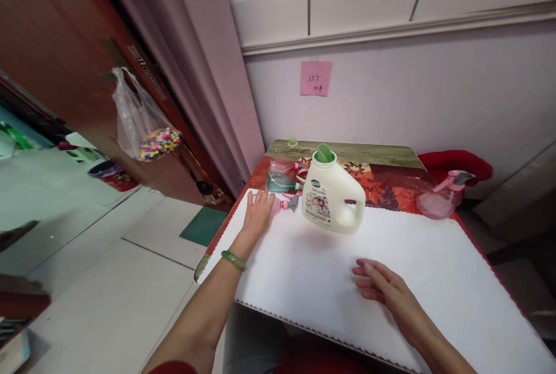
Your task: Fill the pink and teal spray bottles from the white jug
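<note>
- Bare forearms come in from the lower edge, a red sleeve at the left elbow and a green bangle around the left wrist.
- Left grip: palm down, fingers stretched forward at the base end of a pink spray bottle, which lies on its side with its grey-and-pink head pointing right. Whether the fingers are closed around it, I cannot tell.
- Right grip: nothing in it, fingers slightly bent and loosely parted, thumb uppermost, near the middle of the white sheet; contact with the sheet is unclear.
- Between the two hands and farther back, a cream jug stands upright on the sheet, apart from both. Its handle faces right, its label shows, and a green piece sits in its mouth.
- Behind the pink bottle lie a teal spray bottle and a clear pinkish one, heads toward the jug.
- Another spray bottle is at the right side of the tabletop; a small green cap sits at the far left corner.
- Beyond: a pink note on the wall, and a plastic bag of colourful bits hanging on the door.
</note>
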Tool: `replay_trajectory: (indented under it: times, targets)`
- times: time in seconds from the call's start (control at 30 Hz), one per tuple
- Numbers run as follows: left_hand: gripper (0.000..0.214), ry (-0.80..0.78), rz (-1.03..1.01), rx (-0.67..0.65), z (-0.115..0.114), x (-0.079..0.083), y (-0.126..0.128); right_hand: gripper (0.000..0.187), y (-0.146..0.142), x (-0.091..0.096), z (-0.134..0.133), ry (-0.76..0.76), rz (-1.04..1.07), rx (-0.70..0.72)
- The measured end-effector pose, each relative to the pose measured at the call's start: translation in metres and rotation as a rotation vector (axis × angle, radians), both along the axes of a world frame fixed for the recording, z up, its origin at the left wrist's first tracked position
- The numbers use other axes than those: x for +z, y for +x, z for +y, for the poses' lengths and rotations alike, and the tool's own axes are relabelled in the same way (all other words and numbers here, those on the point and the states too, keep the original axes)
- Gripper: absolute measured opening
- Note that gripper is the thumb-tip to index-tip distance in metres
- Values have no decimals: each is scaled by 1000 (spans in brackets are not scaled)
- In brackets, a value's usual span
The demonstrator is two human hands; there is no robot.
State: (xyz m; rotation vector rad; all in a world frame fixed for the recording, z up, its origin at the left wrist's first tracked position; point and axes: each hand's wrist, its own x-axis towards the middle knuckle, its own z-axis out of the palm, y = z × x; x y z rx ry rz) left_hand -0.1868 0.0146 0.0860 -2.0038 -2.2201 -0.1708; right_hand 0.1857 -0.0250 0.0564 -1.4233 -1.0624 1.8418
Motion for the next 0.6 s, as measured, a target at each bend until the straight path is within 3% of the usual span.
replay_trajectory:
  times: [0.13, 0.27, 0.37, 0.47, 0.6]
  targets:
    - [58, -9, 36, -13, 17, -6, -2, 60, 26, 4, 16, 45, -34, -89]
    - [57, -4, 34, -55, 19, -1, 1, 63, 46, 2, 50, 188, -63, -260]
    - [62, 4, 46, -78, 18, 5, 2, 78, 65, -5, 95, 429, -167, -503]
    - [71, 25, 76, -20, 10, 9, 5, 96, 90, -15, 150, 623, -435, -724]
    - [69, 188, -81, 107, -22, 7, 14, 115, 115, -27, 208, 627, -773, -750]
